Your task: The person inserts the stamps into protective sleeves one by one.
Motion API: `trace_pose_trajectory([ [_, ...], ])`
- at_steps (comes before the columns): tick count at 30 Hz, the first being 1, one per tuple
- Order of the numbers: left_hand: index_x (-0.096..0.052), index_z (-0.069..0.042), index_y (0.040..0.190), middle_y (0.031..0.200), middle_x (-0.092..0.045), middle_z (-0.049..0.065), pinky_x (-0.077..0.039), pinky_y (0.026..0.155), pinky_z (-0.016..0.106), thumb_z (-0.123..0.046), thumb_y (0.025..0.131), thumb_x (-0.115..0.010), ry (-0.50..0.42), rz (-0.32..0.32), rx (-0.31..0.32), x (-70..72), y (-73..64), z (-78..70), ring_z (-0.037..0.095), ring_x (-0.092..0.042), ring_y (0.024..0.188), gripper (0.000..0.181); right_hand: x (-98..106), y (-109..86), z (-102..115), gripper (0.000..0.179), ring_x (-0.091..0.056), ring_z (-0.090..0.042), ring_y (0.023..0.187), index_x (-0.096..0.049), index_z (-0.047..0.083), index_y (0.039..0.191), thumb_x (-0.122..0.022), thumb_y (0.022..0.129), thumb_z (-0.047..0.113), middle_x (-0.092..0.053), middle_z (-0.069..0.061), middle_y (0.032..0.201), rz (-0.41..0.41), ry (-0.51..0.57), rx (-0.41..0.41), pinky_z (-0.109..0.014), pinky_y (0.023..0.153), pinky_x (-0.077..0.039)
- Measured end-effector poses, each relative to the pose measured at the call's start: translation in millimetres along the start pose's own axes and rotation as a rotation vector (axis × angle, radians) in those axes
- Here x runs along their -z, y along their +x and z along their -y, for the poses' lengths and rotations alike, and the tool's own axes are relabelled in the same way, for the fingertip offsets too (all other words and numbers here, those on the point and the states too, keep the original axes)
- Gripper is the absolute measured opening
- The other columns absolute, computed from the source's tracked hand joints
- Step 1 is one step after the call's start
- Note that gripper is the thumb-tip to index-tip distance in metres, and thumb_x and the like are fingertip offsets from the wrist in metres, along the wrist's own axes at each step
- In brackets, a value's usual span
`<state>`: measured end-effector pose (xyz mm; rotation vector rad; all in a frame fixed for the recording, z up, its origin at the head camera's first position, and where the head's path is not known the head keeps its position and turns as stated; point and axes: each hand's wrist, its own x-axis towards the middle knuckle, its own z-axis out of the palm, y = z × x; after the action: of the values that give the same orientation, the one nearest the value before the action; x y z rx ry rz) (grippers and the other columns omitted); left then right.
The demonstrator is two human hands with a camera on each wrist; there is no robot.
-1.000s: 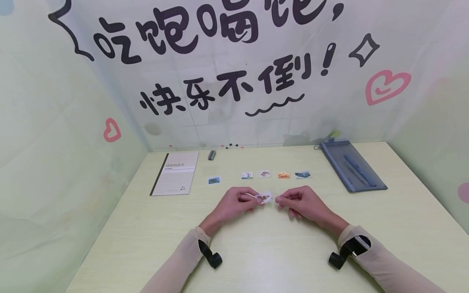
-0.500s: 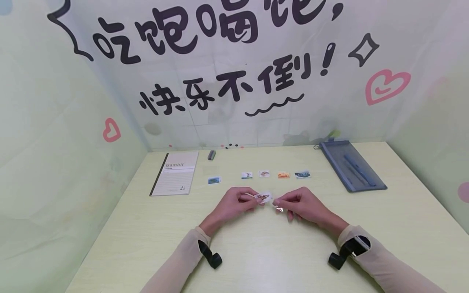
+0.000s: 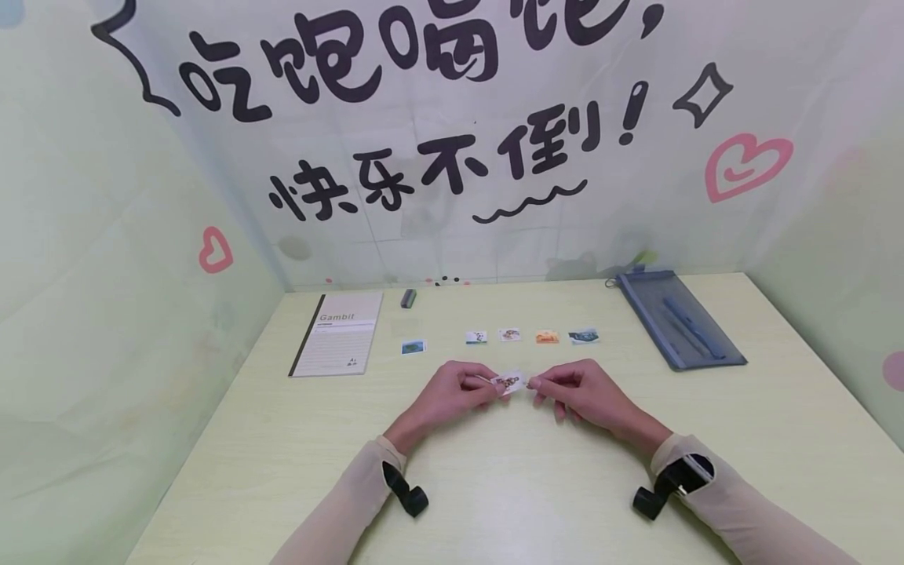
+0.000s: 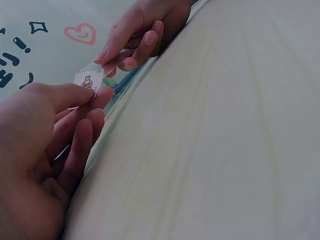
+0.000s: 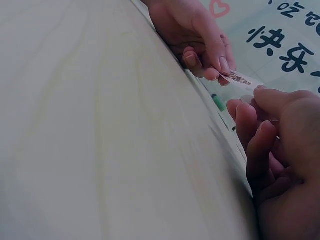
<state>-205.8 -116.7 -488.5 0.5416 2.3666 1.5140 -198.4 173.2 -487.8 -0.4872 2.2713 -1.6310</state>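
Note:
Between thumb and forefinger, my left hand (image 3: 461,388) pinches a small white postage stamp (image 3: 510,382) printed with a brown figure. My right hand (image 3: 583,390) is just to its right, its thumb and forefinger pinching a piece of clear plastic film (image 4: 116,61). In the left wrist view the film spans from the right fingertips to the edge of the stamp. The right wrist view shows the stamp's printed face tilted between both hands, above the table. Beyond the hands several more stamps lie in a loose row, among them an orange stamp (image 3: 547,337) and a blue stamp (image 3: 413,347).
A notebook (image 3: 337,336) lies at the back left of the table (image 3: 508,486), with a small dark eraser-like block (image 3: 408,299) beside it. A blue mesh zip pouch (image 3: 679,322) containing pens lies at the back right. A printed cloth (image 3: 424,235) hangs behind.
The shiny film hung below my right fingertips half a second ago; now it is raised toward the stamp. My left hand keeps the stamp in nearly the same spot.

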Motion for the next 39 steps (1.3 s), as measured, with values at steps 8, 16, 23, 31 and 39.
trace_pose_trajectory([
  [8, -0.084, -0.026, 0.107, 0.091, -0.085, -0.008, -0.050, 0.070, 0.020, -0.036, 0.101, -0.079, 0.001, 0.028, -0.007, 0.1, 0.7, 0.0, 0.009, -0.068, 0.074, 0.013, -0.1, 0.8, -0.8, 0.024, -0.056, -0.011, 0.052, -0.083, 0.017, 0.112, -0.079, 0.101, 0.038, -0.077, -0.007, 0.078, -0.016, 0.005, -0.007, -0.023, 0.045, -0.038],
  [16, -0.084, -0.029, 0.106, 0.091, -0.084, -0.011, -0.049, 0.071, 0.020, -0.037, 0.102, -0.077, 0.023, 0.031, -0.015, -0.1, 0.5, -0.3, 0.008, -0.067, 0.074, 0.012, -0.9, 2.5, -1.3, 0.028, -0.058, -0.012, 0.054, -0.081, 0.011, 0.116, -0.079, 0.101, 0.035, -0.077, -0.009, 0.080, -0.017, 0.008, -0.020, -0.024, 0.045, -0.038],
  [23, -0.085, -0.027, 0.106, 0.091, -0.085, -0.007, -0.051, 0.071, 0.021, -0.035, 0.102, -0.077, -0.001, 0.037, -0.001, 0.3, -0.2, -1.7, 0.009, -0.068, 0.074, 0.012, -0.6, 2.0, -0.4, 0.027, -0.057, -0.012, 0.054, -0.081, 0.010, 0.115, -0.077, 0.103, 0.034, -0.079, -0.012, 0.086, -0.021, 0.012, -0.003, -0.023, 0.044, -0.037],
  [31, -0.085, -0.027, 0.108, 0.090, -0.084, -0.008, -0.050, 0.069, 0.020, -0.033, 0.102, -0.076, 0.007, 0.046, -0.007, 0.6, -1.4, -4.1, 0.007, -0.066, 0.073, 0.012, -0.7, 2.6, -2.1, 0.027, -0.058, -0.012, 0.053, -0.082, 0.012, 0.114, -0.076, 0.103, 0.036, -0.080, -0.010, 0.088, -0.023, 0.008, 0.008, -0.024, 0.043, -0.038],
  [39, -0.086, -0.023, 0.106, 0.089, -0.084, -0.007, -0.049, 0.067, 0.019, -0.031, 0.101, -0.078, -0.003, 0.039, 0.014, 1.0, -1.1, -5.4, 0.006, -0.065, 0.071, 0.012, -0.6, 0.7, -1.6, 0.022, -0.059, -0.012, 0.055, -0.083, 0.020, 0.115, -0.077, 0.102, 0.037, -0.080, -0.009, 0.091, -0.025, 0.024, 0.023, -0.024, 0.044, -0.039],
])
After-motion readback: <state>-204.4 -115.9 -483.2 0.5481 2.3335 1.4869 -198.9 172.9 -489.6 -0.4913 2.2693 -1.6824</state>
